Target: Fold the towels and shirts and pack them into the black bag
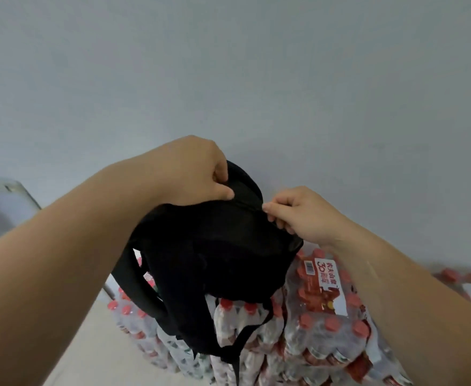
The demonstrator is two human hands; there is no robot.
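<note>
One bag, black, sitting on stacked bottle packs, pack count unclear. Two straps hanging down. Two hands on it: left hand gripping top edge, fingers curled; right hand pinching top seam, fingers closed tight.

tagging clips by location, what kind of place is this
Probably a storeroom or spare indoor corner: shrink-wrapped packs of red-capped bottles stacked against a bare wall, the black bag on top.

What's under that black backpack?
Shrink-wrapped packs of red-capped bottles lie beneath the black backpack. The pack tops directly below it are covered, so contact cannot be told.
</note>
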